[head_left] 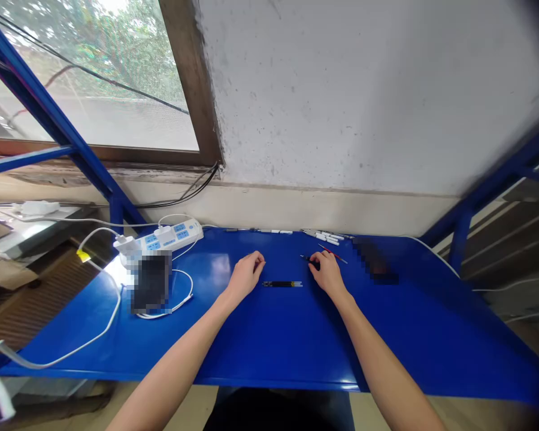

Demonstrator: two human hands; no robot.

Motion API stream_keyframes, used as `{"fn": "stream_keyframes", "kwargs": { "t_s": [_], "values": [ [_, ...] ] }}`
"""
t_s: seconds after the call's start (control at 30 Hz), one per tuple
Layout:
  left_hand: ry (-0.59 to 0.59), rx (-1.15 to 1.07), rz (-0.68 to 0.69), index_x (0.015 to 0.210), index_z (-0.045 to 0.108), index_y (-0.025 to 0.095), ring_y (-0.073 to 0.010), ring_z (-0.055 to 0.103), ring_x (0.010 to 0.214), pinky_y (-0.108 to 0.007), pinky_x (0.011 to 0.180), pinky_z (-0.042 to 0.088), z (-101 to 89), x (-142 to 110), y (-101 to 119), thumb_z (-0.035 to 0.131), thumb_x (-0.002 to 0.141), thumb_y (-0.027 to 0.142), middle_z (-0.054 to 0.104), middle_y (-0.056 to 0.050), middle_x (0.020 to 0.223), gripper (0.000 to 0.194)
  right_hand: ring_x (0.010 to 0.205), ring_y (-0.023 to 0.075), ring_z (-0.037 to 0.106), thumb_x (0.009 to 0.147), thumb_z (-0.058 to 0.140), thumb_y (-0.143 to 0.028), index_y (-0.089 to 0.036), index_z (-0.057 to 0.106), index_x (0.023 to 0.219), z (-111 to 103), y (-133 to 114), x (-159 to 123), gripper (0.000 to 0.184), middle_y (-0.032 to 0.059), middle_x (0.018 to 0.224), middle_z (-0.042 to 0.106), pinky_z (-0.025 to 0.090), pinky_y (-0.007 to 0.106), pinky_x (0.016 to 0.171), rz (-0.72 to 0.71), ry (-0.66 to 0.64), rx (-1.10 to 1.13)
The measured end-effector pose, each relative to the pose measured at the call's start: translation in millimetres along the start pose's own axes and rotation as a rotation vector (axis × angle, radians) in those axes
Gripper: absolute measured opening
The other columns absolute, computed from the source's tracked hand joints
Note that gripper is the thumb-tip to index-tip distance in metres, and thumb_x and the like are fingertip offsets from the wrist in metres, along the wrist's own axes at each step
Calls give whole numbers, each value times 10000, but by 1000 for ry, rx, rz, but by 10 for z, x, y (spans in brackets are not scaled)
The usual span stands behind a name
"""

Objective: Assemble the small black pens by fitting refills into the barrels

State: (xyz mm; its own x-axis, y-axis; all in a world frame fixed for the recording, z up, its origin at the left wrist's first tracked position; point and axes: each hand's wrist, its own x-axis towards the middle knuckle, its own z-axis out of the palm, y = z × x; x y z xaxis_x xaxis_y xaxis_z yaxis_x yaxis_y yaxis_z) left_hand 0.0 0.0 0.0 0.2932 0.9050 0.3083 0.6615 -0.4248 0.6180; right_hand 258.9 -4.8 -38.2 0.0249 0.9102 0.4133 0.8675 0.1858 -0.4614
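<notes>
Two or three dark pen refills (282, 284) with clear ends lie side by side on the blue tabletop (278, 341), between my hands. My left hand (247, 272) is just left of them, its fingers curled in towards the thumb. Whatever may be in that pinch is too small or hidden to see. Above and right of the refills, my right hand (327, 270) pinches a thin black pen piece (311, 260) whose pale tip points left. A red slim pen or refill (333, 254) lies just behind the right hand's fingers.
Several white pen parts (327, 237) lie along the wall, with more slim parts (273, 231) left of them. A power strip (175, 234), white cables (191, 290) and a blurred dark object (151, 282) are at left. Another blurred dark object (376, 260) is at right.
</notes>
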Motion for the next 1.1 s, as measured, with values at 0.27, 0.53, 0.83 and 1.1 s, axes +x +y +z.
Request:
{"fn": "stream_keyframes", "kwargs": {
  "t_s": [0.27,0.53,0.83,1.1],
  "values": [
    [-14,-5,1,802,524,204,-151,546,662,-243,599,379,-2,-2,20,461,876,221,573,-10,719,99,846,250,488,768,574,-161,-192,579,843,-10,7,-3,81,69,838,554,436,363,773,16,9,-62],
    [-5,-132,-47,832,505,204,-132,489,572,-239,567,337,36,-3,-21,417,912,295,535,13,658,149,835,237,489,782,568,-183,-186,592,744,-15,5,-2,45,69,816,551,424,344,761,45,-45,-52],
    [29,-335,-135,744,444,205,-125,495,565,-235,576,348,24,6,26,384,922,414,521,27,601,280,696,172,571,831,526,-340,-193,585,773,-157,-220,40,168,23,741,629,419,297,682,140,-207,511],
    [-4,-527,-254,582,382,193,-88,410,439,-223,492,317,41,28,30,430,885,547,444,44,458,469,507,100,447,723,677,-502,-173,604,786,-164,-313,39,343,-35,580,502,355,244,509,361,-294,1017]
  ]
}}
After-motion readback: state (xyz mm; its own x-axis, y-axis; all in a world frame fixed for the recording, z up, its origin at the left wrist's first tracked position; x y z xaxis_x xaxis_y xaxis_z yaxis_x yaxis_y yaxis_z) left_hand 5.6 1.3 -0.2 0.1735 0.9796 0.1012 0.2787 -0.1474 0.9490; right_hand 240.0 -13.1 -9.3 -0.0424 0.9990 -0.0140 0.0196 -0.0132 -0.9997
